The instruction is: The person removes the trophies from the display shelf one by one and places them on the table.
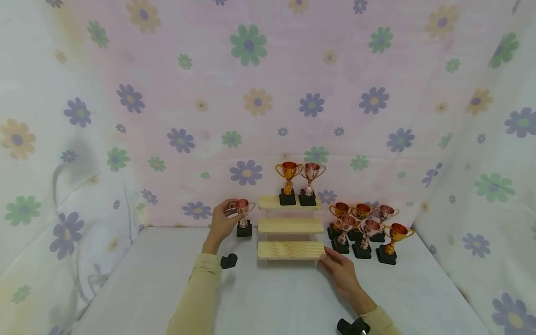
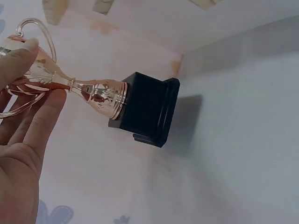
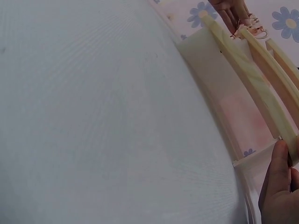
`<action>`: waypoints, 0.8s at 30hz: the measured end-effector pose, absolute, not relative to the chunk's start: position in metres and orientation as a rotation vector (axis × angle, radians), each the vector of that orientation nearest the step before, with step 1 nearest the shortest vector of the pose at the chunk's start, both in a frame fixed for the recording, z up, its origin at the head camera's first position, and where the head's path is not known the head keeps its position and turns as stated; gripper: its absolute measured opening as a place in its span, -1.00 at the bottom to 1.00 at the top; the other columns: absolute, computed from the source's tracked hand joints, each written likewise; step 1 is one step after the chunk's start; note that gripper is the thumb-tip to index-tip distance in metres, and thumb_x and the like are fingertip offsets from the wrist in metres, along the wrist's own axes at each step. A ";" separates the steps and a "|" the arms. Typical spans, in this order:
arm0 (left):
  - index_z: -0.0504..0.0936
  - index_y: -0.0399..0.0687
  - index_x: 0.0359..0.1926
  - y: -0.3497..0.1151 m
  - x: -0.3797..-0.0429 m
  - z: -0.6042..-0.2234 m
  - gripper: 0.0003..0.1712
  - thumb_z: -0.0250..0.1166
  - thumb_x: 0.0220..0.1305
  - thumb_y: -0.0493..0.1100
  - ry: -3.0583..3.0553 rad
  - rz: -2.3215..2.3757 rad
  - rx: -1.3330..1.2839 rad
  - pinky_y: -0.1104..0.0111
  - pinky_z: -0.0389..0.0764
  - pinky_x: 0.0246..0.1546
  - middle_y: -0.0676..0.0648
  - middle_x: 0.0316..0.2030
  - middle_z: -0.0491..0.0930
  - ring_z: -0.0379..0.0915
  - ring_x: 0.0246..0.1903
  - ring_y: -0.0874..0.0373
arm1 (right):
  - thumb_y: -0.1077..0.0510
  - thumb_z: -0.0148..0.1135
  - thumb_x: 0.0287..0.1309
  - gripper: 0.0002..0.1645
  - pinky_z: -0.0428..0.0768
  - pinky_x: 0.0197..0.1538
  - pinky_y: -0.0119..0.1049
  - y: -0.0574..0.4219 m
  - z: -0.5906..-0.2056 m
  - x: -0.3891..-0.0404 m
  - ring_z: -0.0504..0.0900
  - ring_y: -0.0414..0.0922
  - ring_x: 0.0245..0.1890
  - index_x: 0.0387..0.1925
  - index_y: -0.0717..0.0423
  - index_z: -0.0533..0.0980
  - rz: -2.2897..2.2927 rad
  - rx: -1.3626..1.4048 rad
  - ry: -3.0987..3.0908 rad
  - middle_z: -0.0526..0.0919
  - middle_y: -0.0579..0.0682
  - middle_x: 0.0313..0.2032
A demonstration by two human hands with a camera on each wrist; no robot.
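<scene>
A small rose-gold trophy (image 1: 243, 217) with a black base is in my left hand (image 1: 222, 224), left of the stepped wooden stand (image 1: 291, 226). In the left wrist view, the thumb and fingers of that hand pinch the trophy's cup, and the black base (image 2: 147, 107) points away from the palm. Whether the base touches the table, I cannot tell. My right hand (image 1: 341, 273) grips the right end of the stand's lowest step (image 3: 261, 93). On the top step, a gold trophy (image 1: 288, 179) and a rose-gold trophy (image 1: 310, 179) stand upright side by side.
Several gold and rose-gold trophies (image 1: 363, 236) stand grouped on the white table (image 1: 284, 298), right of the stand. A flowered cloth (image 1: 276, 74) hangs behind and along both sides. Black straps with camera mounts sit at both wrists.
</scene>
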State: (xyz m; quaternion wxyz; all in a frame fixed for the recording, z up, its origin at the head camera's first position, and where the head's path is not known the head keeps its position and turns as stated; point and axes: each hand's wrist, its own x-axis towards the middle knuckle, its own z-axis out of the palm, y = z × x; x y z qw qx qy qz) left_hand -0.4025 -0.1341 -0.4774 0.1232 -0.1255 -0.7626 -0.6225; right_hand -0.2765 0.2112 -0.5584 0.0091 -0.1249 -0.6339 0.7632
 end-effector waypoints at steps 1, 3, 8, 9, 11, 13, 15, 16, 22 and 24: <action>0.51 -0.46 0.20 -0.135 -0.404 -0.479 -0.43 0.44 0.15 -0.48 -2.216 -1.836 -0.358 0.43 0.69 -0.07 -0.42 -0.01 0.57 0.60 -0.01 -0.28 | 0.25 0.20 0.42 -0.36 0.66 0.16 -0.35 0.211 -0.558 -0.277 0.64 -0.18 0.07 0.43 0.37 0.28 2.381 -0.381 -1.980 0.35 0.37 0.38; 0.48 -0.46 0.23 -0.136 -0.406 -0.482 -0.41 0.42 0.17 -0.47 -2.225 -1.866 -0.319 0.52 0.66 -0.12 -0.43 0.01 0.56 0.59 0.01 -0.29 | 0.25 0.20 0.42 -0.37 0.67 0.16 -0.35 0.211 -0.557 -0.278 0.65 -0.17 0.06 0.42 0.37 0.29 2.380 -0.382 -1.974 0.36 0.37 0.37; 0.49 -0.31 0.30 -0.140 -0.414 -0.498 -0.37 0.43 0.20 -0.42 -2.268 -1.910 -0.210 0.58 0.63 -0.19 -0.34 0.08 0.58 0.60 0.07 -0.22 | 0.27 0.21 0.42 -0.37 0.67 0.16 -0.34 0.210 -0.557 -0.279 0.65 -0.16 0.06 0.42 0.36 0.30 2.387 -0.403 -1.956 0.36 0.37 0.37; 0.49 -0.30 0.30 -0.139 -0.415 -0.500 -0.37 0.43 0.20 -0.42 -2.267 -1.916 -0.208 0.57 0.64 -0.19 -0.33 0.07 0.58 0.60 0.07 -0.21 | 0.26 0.21 0.41 -0.36 0.67 0.16 -0.34 0.210 -0.557 -0.279 0.65 -0.16 0.06 0.42 0.36 0.29 2.386 -0.404 -1.957 0.36 0.36 0.37; 0.50 -0.29 0.29 -0.139 -0.418 -0.502 -0.38 0.43 0.19 -0.43 -2.254 -1.923 -0.219 0.58 0.63 -0.18 -0.31 0.03 0.58 0.61 0.05 -0.19 | 0.25 0.23 0.41 -0.35 0.67 0.16 -0.34 0.210 -0.558 -0.279 0.65 -0.16 0.06 0.42 0.36 0.29 2.387 -0.405 -1.951 0.36 0.36 0.37; 0.50 -0.30 0.28 -0.138 -0.420 -0.503 -0.38 0.43 0.19 -0.44 -2.242 -1.931 -0.229 0.59 0.62 -0.19 -0.29 -0.01 0.57 0.61 0.01 -0.14 | 0.25 0.23 0.40 -0.36 0.67 0.15 -0.34 0.210 -0.558 -0.279 0.65 -0.17 0.05 0.42 0.36 0.30 2.392 -0.406 -1.936 0.37 0.35 0.36; 0.50 -0.31 0.28 -0.138 -0.420 -0.503 -0.38 0.43 0.18 -0.44 -2.235 -1.934 -0.235 0.61 0.62 -0.19 -0.28 -0.05 0.57 0.62 -0.04 -0.08 | 0.25 0.24 0.40 -0.35 0.68 0.14 -0.34 0.210 -0.559 -0.279 0.66 -0.18 0.03 0.41 0.38 0.30 2.391 -0.401 -1.926 0.38 0.36 0.35; 0.50 -0.32 0.28 -0.138 -0.420 -0.503 -0.38 0.43 0.18 -0.44 -2.236 -1.935 -0.236 0.61 0.62 -0.20 -0.28 -0.06 0.57 0.62 -0.06 -0.06 | 0.26 0.23 0.40 -0.36 0.68 0.14 -0.34 0.210 -0.559 -0.279 0.66 -0.18 0.03 0.41 0.39 0.30 2.392 -0.402 -1.920 0.38 0.36 0.35; 0.49 -0.40 0.23 -0.139 -0.418 -0.510 -0.44 0.41 0.21 -0.43 -2.240 -1.984 -0.231 0.59 0.63 -0.15 -0.41 0.01 0.58 0.60 0.02 -0.20 | 0.27 0.20 0.42 -0.37 0.67 0.16 -0.34 0.209 -0.559 -0.276 0.65 -0.19 0.04 0.41 0.40 0.29 2.400 -0.391 -1.926 0.36 0.37 0.37; 0.47 -0.41 0.24 -0.142 -0.416 -0.515 -0.43 0.41 0.21 -0.42 -2.247 -2.015 -0.229 0.55 0.64 -0.10 -0.44 0.07 0.57 0.56 0.10 -0.28 | 0.25 0.21 0.42 -0.36 0.66 0.17 -0.33 0.208 -0.559 -0.276 0.65 -0.18 0.05 0.42 0.40 0.28 2.397 -0.386 -1.928 0.35 0.39 0.37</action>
